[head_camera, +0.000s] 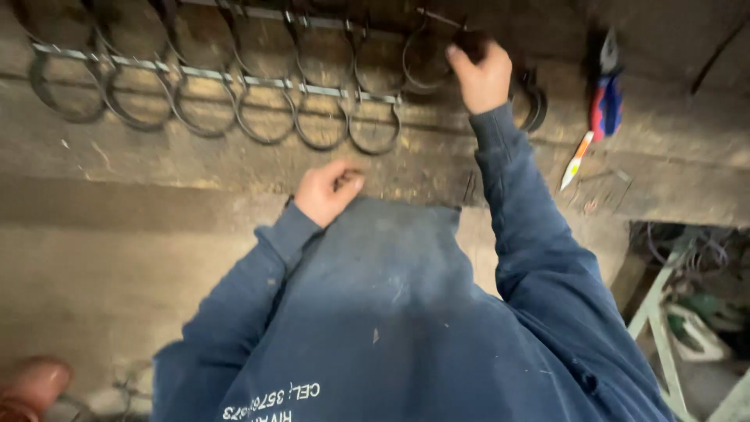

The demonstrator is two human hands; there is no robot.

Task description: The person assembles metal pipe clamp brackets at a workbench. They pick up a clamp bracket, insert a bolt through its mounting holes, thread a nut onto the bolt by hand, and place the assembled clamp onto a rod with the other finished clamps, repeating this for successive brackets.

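While near bench edge (234, 168), right hand (483, 76) amid rings (373, 129).

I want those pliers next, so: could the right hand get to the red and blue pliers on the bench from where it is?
Probably yes. The right hand is up at the metal rings, and the pliers lie further right on the same workbench. Only a dark curved metal piece lies between them.

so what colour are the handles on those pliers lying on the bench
Red and blue handles on the pliers, lying right of the right hand; seen in the head view.
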